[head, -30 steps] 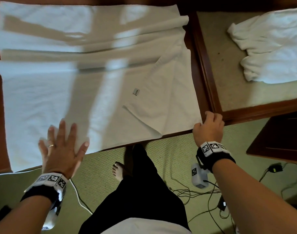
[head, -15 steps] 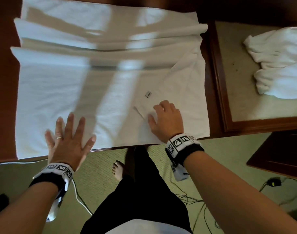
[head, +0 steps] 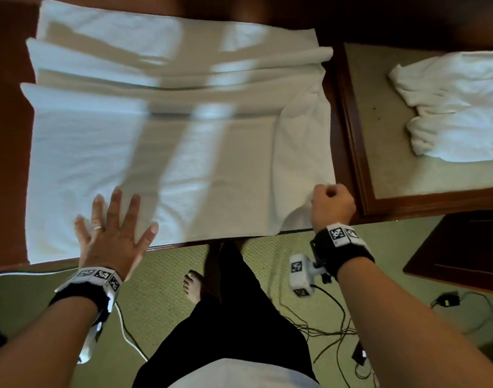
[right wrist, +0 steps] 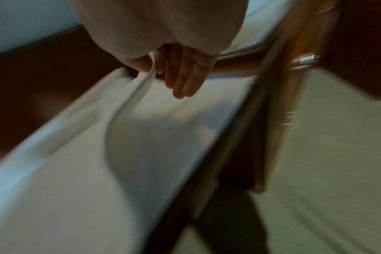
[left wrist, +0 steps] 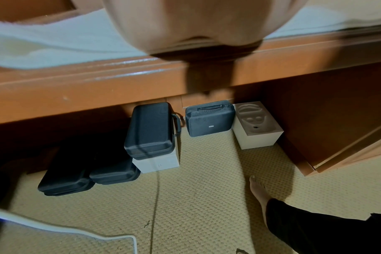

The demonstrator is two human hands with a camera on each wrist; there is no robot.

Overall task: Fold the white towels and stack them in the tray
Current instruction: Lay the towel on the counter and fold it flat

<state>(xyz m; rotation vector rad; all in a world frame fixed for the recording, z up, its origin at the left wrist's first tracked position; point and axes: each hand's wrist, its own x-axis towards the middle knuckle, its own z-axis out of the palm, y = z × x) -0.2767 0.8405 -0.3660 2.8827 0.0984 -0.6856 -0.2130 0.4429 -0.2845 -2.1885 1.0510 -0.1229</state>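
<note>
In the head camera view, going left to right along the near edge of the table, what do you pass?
left hand pressed flat on the spread towel → right hand pinching that towel's near right corner → wooden tray → crumpled towel lying in the tray.

Dark cases (left wrist: 148,128) and white boxes (left wrist: 257,135) under the table (left wrist: 120,82); floor cables (head: 323,329).

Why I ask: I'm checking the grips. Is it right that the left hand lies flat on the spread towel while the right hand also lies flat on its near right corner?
Not quite. The left hand does lie flat on the towel, but the right hand pinches the near right corner; the right wrist view shows it.
</note>
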